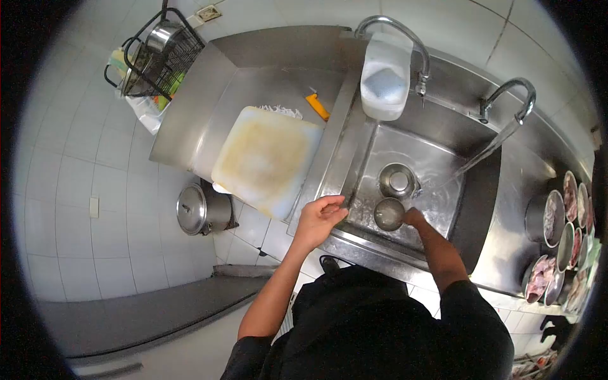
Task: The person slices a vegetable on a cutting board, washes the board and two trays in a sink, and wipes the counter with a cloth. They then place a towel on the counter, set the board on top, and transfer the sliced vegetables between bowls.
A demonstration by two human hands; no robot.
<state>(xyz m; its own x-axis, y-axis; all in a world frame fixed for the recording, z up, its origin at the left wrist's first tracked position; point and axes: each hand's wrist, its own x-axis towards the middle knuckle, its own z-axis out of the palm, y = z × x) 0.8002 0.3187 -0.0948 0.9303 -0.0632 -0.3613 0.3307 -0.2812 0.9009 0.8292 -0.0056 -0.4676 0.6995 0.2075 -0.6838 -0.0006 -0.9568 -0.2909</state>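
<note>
My right hand is inside the sink, its fingers closed at the right edge of a small round metal bowl. A second round metal bowl sits just beyond it on the wet sink floor. Over the near left rim of the sink, my left hand hovers with thumb and fingers apart and nothing between them. Water pours from the right faucet into the sink, to the right of the bowls.
A stained cutting board lies left of the sink, near a yellow-handled tool. A white plastic container stands below the left faucet. Several metal containers of raw meat crowd the right counter. A lidded pot stands lower left.
</note>
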